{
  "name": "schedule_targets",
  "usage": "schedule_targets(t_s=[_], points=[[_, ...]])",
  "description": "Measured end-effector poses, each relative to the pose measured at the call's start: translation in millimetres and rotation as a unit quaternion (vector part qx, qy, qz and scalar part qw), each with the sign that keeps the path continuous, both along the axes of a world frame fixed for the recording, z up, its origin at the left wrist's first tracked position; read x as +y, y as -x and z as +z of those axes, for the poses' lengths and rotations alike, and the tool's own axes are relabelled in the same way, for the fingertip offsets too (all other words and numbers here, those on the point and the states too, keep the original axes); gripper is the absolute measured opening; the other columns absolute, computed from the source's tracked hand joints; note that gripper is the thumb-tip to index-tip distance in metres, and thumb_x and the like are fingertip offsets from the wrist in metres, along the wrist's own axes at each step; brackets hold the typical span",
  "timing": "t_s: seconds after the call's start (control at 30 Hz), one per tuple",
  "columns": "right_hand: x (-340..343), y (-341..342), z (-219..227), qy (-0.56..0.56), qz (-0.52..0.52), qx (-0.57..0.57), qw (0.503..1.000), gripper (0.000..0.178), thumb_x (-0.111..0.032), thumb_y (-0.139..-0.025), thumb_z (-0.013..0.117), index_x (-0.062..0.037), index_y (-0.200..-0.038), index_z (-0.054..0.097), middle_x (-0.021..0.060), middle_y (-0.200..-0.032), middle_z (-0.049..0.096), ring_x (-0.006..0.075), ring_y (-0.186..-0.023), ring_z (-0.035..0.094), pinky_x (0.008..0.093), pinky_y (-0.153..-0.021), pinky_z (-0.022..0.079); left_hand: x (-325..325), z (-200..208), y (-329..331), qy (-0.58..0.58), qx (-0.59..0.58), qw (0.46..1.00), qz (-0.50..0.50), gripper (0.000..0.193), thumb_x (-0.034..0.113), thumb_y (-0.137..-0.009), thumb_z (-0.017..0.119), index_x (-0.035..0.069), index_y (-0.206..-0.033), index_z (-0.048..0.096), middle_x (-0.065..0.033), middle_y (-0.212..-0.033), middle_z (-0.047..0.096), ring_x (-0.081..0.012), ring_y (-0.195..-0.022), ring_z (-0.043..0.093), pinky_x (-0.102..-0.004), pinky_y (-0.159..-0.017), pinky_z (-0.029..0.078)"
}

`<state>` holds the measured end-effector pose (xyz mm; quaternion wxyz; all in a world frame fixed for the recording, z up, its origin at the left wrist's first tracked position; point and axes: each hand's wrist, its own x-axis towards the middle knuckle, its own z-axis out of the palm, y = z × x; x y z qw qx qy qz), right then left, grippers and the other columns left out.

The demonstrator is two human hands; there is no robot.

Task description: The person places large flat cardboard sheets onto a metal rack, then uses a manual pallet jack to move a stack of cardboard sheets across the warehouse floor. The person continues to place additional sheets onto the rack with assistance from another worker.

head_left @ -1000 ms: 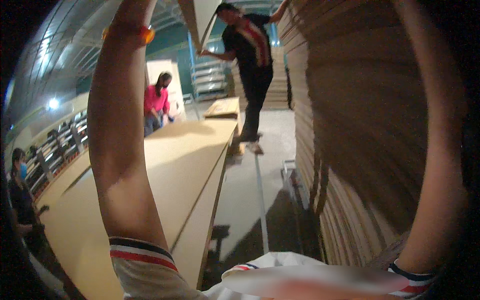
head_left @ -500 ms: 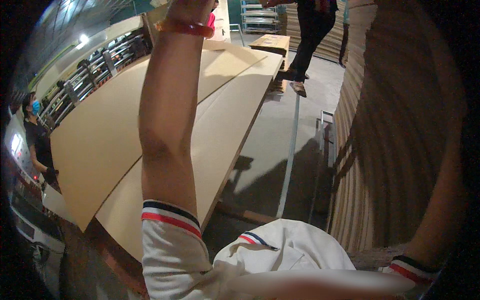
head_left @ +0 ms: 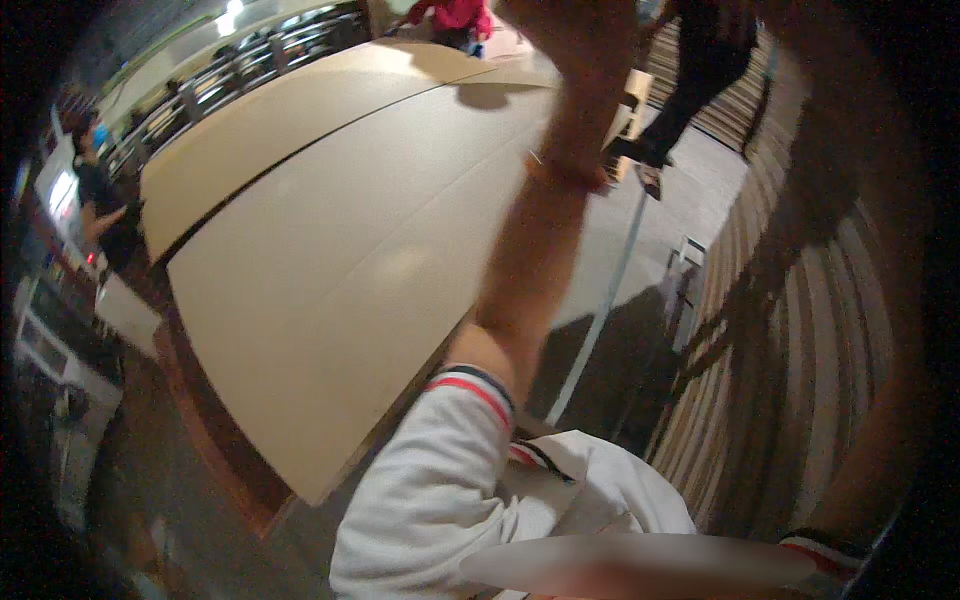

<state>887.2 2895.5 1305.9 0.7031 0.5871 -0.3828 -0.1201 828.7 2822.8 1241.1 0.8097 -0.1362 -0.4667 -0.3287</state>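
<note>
I can't tell whether the left hand's (head_left: 590, 55) fingers grip anything; the hand is raised and blurred at my upper edge. The right hand is outside my view. A bracelet (head_left: 568, 178) rings the left wrist. Left of that arm, I see the broad pale sheet (head_left: 350, 240) lying flat, a dark line parting it from a 2nd sheet (head_left: 290, 115). A tall stack (head_left: 830, 300) stands on my right. I count 3 co-workers: pink top (head_left: 450, 15), dark trousers (head_left: 695, 90), and 1 at far left (head_left: 105, 205).

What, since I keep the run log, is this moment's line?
left hand: top edge, grip unclear; right hand: unseen; pale board: left; brown stack: right
</note>
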Motion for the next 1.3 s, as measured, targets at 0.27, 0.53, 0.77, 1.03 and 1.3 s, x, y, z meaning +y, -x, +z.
schedule_targets(t_s=[0.27, 0.53, 0.77, 1.03, 1.3], points=[[-21.3, -39.0, -207.4, -0.39, 0.178, -0.274, 0.861, 0.076, -0.048, -0.065, 0.061, -0.0182, -0.13, 0.035, 0.0118, -0.136, 0.031, 0.0307, -0.124, 0.03, 0.0533, -0.092, 0.033, 66.2, -288.4, -80.9, -0.282, -0.152, 0.887, -0.331, 0.045, 0.044, -0.081, 0.047, 0.002, -0.095, 0.05, -0.0122, -0.097, 0.052, -0.0262, -0.088, 0.048, -0.0403, -0.082, 0.037], [53.8, -4.8, -334.5, -0.49, 0.039, -0.427, 0.759, 0.049, -0.04, -0.075, 0.057, -0.0114, -0.114, 0.05, 0.0122, -0.136, 0.03, 0.0282, -0.129, 0.022, 0.0473, -0.104, 0.019, -34.6, -418.0, -91.1, -0.648, -0.091, 0.628, -0.422, 0.042, 0.033, -0.089, 0.04, -0.002, -0.11, 0.048, -0.0115, -0.109, 0.052, -0.0238, -0.102, 0.048, -0.0363, -0.093, 0.036], [177.3, 40.3, -285.8, -0.256, -0.172, -0.502, 0.808, 0.039, -0.028, -0.069, 0.065, -0.0091, -0.101, 0.055, 0.0144, -0.129, 0.039, 0.0302, -0.126, 0.029, 0.0462, -0.1, 0.028, -34.1, -391.6, -113.6, -0.676, -0.141, 0.636, -0.343, 0.044, 0.035, -0.086, 0.044, 0.0, -0.112, 0.048, -0.0122, -0.108, 0.052, -0.0244, -0.096, 0.051, -0.0379, -0.087, 0.041], [330.1, -16.1, -175.3, 0.094, -0.435, -0.442, 0.778, 0.034, -0.016, -0.069, 0.065, -0.0061, -0.101, 0.059, 0.014, -0.128, 0.043, 0.0347, -0.122, 0.034, 0.0441, -0.099, 0.031, -98.0, -419.1, -156.1, -0.702, -0.191, 0.634, -0.261, 0.057, 0.037, -0.086, 0.045, 0.004, -0.13, 0.03, -0.0166, -0.124, 0.04, -0.0282, -0.112, 0.043, -0.0374, -0.094, 0.036], [295.2, -59.0, -93.1, 0.236, -0.45, -0.313, 0.803, 0.031, -0.014, -0.073, 0.061, -0.0061, -0.102, 0.059, 0.0105, -0.13, 0.042, 0.0326, -0.122, 0.035, 0.043, -0.099, 0.031, -38.4, -371.5, -160.8, -0.361, -0.449, 0.448, -0.683, 0.044, 0.043, -0.089, 0.04, 0.017, -0.124, 0.042, -0.01, -0.136, 0.034, -0.0311, -0.12, 0.039, -0.0404, -0.099, 0.032]])
